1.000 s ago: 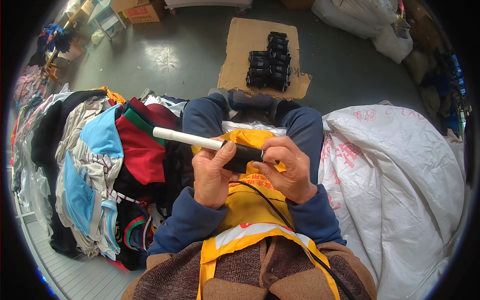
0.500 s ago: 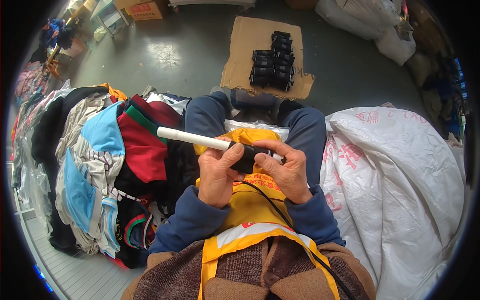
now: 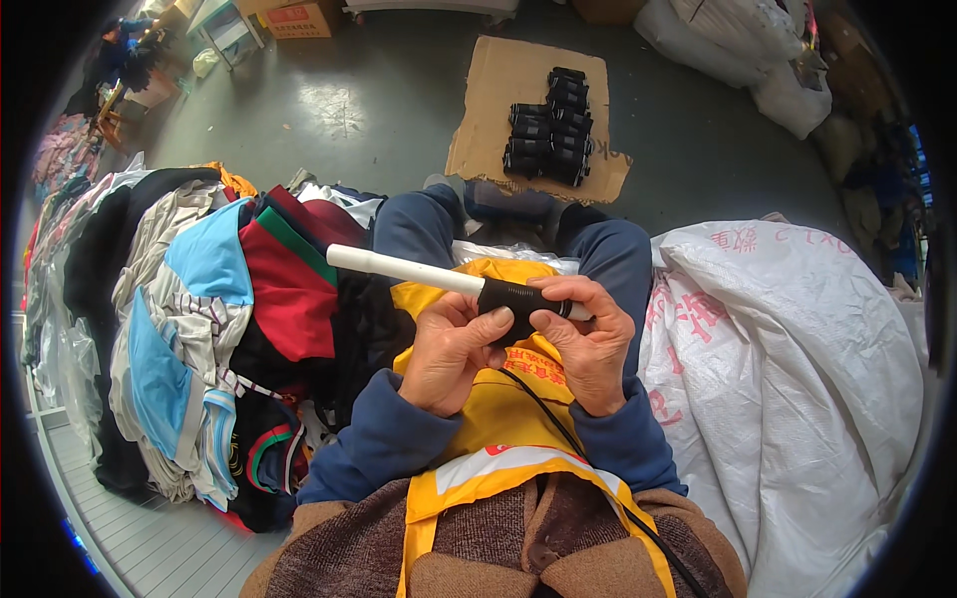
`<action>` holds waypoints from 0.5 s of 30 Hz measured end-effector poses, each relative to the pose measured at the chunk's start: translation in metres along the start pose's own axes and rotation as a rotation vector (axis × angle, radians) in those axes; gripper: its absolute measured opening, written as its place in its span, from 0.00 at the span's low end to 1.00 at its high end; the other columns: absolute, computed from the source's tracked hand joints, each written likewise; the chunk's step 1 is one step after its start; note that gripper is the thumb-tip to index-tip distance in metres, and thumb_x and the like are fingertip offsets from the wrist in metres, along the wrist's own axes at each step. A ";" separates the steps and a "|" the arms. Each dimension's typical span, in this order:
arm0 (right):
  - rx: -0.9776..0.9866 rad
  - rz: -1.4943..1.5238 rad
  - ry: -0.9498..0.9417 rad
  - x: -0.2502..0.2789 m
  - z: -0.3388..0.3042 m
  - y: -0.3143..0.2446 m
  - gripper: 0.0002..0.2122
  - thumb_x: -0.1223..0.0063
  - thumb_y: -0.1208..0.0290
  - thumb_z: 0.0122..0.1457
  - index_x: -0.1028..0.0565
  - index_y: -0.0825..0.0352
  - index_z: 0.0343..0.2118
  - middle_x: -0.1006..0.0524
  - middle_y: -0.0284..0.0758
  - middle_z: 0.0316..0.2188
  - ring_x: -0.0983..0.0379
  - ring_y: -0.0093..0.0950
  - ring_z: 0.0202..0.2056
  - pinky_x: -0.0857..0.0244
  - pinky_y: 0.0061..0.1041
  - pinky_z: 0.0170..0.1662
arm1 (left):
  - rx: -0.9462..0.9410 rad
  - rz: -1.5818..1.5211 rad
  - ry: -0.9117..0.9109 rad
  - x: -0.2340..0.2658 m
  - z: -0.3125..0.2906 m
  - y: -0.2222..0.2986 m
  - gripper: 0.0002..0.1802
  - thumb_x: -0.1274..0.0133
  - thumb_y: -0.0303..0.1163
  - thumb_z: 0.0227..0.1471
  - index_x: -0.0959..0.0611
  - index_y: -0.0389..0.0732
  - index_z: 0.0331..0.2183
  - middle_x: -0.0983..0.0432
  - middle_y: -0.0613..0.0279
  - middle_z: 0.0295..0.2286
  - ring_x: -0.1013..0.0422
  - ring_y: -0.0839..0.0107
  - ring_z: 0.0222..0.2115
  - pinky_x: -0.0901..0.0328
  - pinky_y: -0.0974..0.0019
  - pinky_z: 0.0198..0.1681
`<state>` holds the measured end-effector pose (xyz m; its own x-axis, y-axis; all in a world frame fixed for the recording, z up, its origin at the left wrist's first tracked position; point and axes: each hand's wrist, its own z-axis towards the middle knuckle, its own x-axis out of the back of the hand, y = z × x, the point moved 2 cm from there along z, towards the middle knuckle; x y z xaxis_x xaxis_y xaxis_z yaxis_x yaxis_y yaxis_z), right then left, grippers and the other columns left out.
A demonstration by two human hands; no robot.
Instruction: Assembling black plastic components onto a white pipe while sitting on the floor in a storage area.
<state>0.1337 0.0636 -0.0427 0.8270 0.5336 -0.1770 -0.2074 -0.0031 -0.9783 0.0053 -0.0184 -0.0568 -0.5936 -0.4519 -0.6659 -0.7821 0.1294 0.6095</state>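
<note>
Both hands grip 1 white tube (image 3: 404, 267) over the lap: the left hand (image 3: 451, 349) and right hand (image 3: 588, 344) are closed around a black fabric roll (image 3: 513, 297) wound on its right end. If the pinch loosens, the roll could likely unwind or slip off the tube onto the yellow apron (image 3: 498, 399).

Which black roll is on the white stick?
The black roll in the person's two hands, left hand and right hand. All the others sit stacked on the cardboard on the floor.
</note>
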 end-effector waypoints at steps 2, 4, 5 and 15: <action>0.025 -0.002 -0.007 -0.001 -0.001 0.000 0.10 0.44 0.85 0.48 0.28 0.70 0.35 0.26 0.38 0.37 0.30 0.23 0.39 0.34 0.18 0.43 | 0.010 0.012 -0.021 0.000 0.000 -0.001 0.16 0.44 0.27 0.48 0.28 0.36 0.39 0.29 0.64 0.30 0.32 0.80 0.26 0.38 0.77 0.19; 0.094 -0.025 0.008 -0.003 -0.002 -0.002 0.11 0.44 0.86 0.48 0.28 0.69 0.35 0.27 0.38 0.38 0.30 0.24 0.40 0.33 0.19 0.44 | 0.028 -0.015 0.030 -0.003 -0.002 -0.001 0.16 0.44 0.28 0.49 0.29 0.37 0.40 0.29 0.65 0.31 0.32 0.80 0.26 0.39 0.78 0.18; 0.094 -0.024 0.008 -0.004 -0.003 -0.003 0.11 0.44 0.86 0.48 0.28 0.69 0.35 0.27 0.38 0.38 0.30 0.24 0.40 0.33 0.19 0.44 | 0.028 -0.015 0.030 -0.006 -0.004 0.002 0.16 0.44 0.28 0.49 0.29 0.37 0.40 0.29 0.65 0.31 0.32 0.80 0.26 0.39 0.78 0.18; 0.053 0.033 -0.049 0.009 0.000 -0.003 0.15 0.44 0.90 0.45 0.30 0.70 0.37 0.27 0.37 0.37 0.30 0.23 0.40 0.35 0.20 0.44 | -0.068 -0.076 -0.015 -0.014 -0.008 0.013 0.14 0.44 0.28 0.49 0.29 0.39 0.38 0.30 0.63 0.30 0.32 0.78 0.26 0.39 0.78 0.18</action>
<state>0.1419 0.0680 -0.0418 0.7931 0.5746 -0.2021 -0.2625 0.0229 -0.9647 0.0051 -0.0175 -0.0366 -0.5358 -0.4451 -0.7175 -0.8109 0.0345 0.5842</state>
